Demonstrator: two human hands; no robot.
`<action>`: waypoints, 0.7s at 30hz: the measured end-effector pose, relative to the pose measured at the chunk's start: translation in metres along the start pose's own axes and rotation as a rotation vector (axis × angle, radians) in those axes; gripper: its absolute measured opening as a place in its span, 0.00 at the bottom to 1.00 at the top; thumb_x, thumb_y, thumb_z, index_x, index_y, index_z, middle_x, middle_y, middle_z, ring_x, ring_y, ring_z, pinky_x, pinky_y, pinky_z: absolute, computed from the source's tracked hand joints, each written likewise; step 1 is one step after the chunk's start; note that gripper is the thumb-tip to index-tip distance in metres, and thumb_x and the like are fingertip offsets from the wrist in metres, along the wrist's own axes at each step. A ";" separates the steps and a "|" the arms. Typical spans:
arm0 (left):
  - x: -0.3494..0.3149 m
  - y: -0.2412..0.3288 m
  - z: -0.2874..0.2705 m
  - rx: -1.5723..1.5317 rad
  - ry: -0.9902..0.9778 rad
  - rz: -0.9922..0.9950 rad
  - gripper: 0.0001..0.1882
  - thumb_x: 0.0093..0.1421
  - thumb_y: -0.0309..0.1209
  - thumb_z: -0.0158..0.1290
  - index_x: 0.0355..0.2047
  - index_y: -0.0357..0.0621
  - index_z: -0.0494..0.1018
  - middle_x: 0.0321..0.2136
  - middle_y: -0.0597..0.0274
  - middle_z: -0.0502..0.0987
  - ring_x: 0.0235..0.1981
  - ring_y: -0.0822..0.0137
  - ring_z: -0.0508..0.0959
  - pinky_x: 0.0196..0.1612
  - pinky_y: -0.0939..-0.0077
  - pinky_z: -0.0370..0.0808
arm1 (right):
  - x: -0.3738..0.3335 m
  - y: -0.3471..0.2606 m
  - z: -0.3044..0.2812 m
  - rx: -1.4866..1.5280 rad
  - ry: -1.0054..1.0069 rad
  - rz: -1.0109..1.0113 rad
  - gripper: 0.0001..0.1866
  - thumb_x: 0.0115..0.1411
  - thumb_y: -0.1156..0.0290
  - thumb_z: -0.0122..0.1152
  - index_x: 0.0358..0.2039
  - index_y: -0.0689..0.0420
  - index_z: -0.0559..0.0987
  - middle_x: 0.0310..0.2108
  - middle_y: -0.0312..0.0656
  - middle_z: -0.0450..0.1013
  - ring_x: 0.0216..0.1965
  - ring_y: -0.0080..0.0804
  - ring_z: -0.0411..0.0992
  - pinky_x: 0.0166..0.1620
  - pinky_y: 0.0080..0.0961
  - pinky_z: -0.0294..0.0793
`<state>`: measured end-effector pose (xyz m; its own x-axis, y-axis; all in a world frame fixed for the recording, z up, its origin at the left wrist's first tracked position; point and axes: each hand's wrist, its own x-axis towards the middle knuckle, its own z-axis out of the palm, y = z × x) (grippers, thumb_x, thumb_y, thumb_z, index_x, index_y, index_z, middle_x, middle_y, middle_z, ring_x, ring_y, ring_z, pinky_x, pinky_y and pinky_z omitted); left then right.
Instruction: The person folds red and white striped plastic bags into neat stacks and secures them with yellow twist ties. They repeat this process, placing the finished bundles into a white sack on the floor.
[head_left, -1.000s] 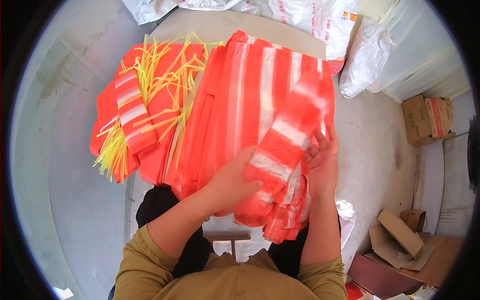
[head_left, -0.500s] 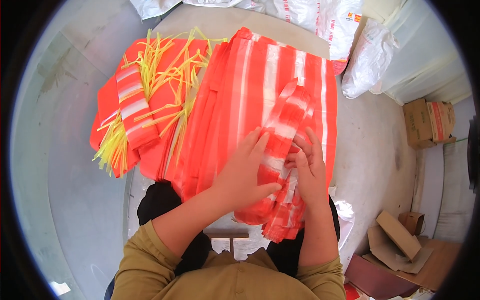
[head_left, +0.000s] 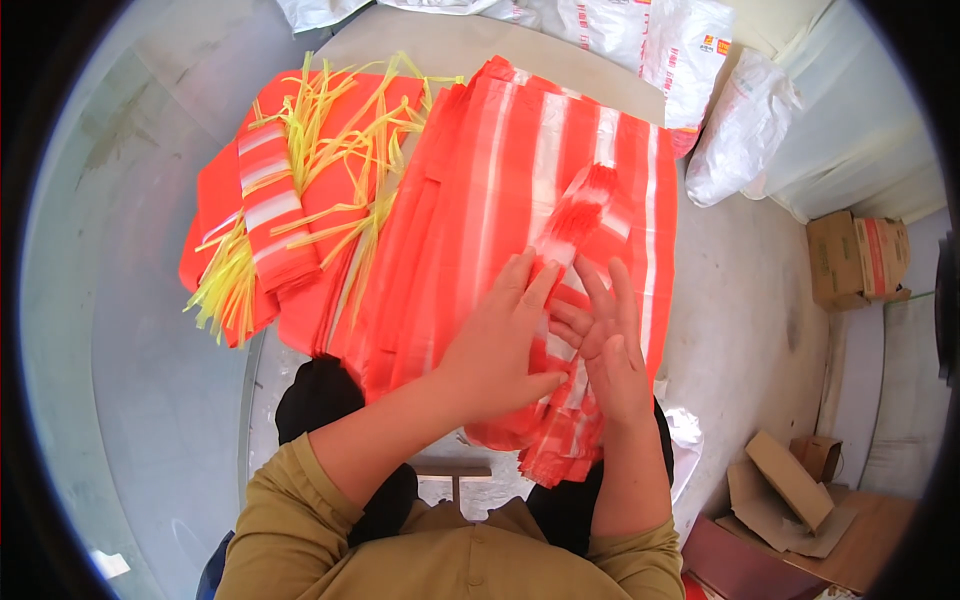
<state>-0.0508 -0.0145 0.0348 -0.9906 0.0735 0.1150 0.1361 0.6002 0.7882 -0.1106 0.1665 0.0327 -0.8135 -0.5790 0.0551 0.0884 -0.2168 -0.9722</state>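
Both hands, left hand and right hand, press flat with fingers spread on one folded bundle of red-and-white striped bags atop the bag stack; bare concrete floor lies right.

Both hands press a folded bundle of red-and-white striped bags against the flat bag stack: left hand flat on top, right hand at its three o'clock edge. Yellow ties lie toward ten o'clock on the tabletop.
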 end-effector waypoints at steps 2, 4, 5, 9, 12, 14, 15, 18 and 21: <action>0.000 0.000 -0.001 -0.048 0.019 0.018 0.54 0.51 0.32 0.66 0.74 0.34 0.51 0.74 0.29 0.49 0.76 0.33 0.52 0.74 0.50 0.60 | 0.000 0.001 0.003 0.057 -0.006 0.032 0.54 0.70 0.32 0.50 0.80 0.42 0.34 0.78 0.57 0.48 0.72 0.53 0.62 0.70 0.48 0.65; 0.000 -0.001 -0.002 -0.055 0.007 0.036 0.51 0.51 0.28 0.63 0.74 0.33 0.51 0.74 0.29 0.50 0.75 0.33 0.53 0.74 0.49 0.60 | 0.000 0.005 0.003 0.111 -0.005 0.074 0.55 0.70 0.31 0.49 0.80 0.41 0.30 0.78 0.58 0.47 0.73 0.55 0.61 0.71 0.50 0.63; -0.001 -0.005 -0.001 -0.038 -0.015 0.044 0.52 0.52 0.28 0.62 0.75 0.33 0.50 0.75 0.31 0.49 0.76 0.34 0.52 0.74 0.50 0.59 | 0.000 0.008 0.002 0.136 0.000 0.100 0.55 0.70 0.30 0.48 0.80 0.41 0.28 0.78 0.59 0.47 0.73 0.56 0.60 0.72 0.50 0.62; -0.007 -0.016 0.005 0.028 -0.012 0.148 0.47 0.54 0.22 0.56 0.74 0.32 0.52 0.75 0.32 0.49 0.77 0.35 0.51 0.75 0.48 0.57 | 0.005 0.003 0.008 0.207 0.008 0.150 0.56 0.70 0.29 0.46 0.79 0.41 0.27 0.78 0.60 0.47 0.75 0.57 0.55 0.74 0.51 0.58; -0.010 -0.018 0.011 0.073 -0.049 0.130 0.43 0.55 0.18 0.52 0.74 0.32 0.54 0.76 0.33 0.48 0.77 0.36 0.49 0.76 0.48 0.55 | 0.009 0.006 0.007 0.274 -0.031 0.120 0.54 0.70 0.29 0.44 0.80 0.41 0.28 0.77 0.61 0.48 0.76 0.56 0.53 0.74 0.51 0.56; -0.010 -0.017 0.015 0.096 -0.063 0.120 0.43 0.56 0.16 0.50 0.74 0.33 0.54 0.76 0.33 0.48 0.78 0.37 0.49 0.76 0.47 0.54 | 0.013 0.009 0.009 0.280 -0.015 0.109 0.54 0.71 0.29 0.44 0.80 0.41 0.29 0.77 0.59 0.48 0.76 0.54 0.54 0.74 0.50 0.58; -0.011 -0.017 0.018 0.107 -0.070 0.115 0.42 0.57 0.15 0.49 0.74 0.33 0.54 0.76 0.33 0.47 0.78 0.37 0.48 0.76 0.47 0.53 | 0.014 0.010 0.010 0.283 -0.007 0.104 0.53 0.71 0.29 0.43 0.80 0.41 0.29 0.77 0.59 0.48 0.75 0.54 0.54 0.73 0.50 0.58; -0.014 -0.020 0.022 0.209 0.018 0.207 0.40 0.58 0.19 0.51 0.72 0.31 0.58 0.73 0.29 0.55 0.75 0.34 0.55 0.74 0.47 0.58 | 0.021 0.007 0.018 0.267 0.058 0.128 0.51 0.72 0.31 0.42 0.80 0.42 0.31 0.77 0.57 0.47 0.75 0.52 0.55 0.72 0.49 0.60; -0.015 -0.017 0.020 0.242 -0.016 0.191 0.39 0.59 0.19 0.50 0.72 0.32 0.58 0.74 0.31 0.54 0.76 0.36 0.54 0.75 0.48 0.57 | 0.037 -0.003 0.018 0.218 0.055 0.128 0.48 0.75 0.34 0.41 0.80 0.42 0.31 0.77 0.55 0.46 0.75 0.52 0.54 0.72 0.47 0.62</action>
<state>-0.0391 -0.0098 0.0071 -0.9476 0.2148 0.2363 0.3153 0.7466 0.5858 -0.1301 0.1316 0.0413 -0.8170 -0.5706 -0.0831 0.3097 -0.3127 -0.8979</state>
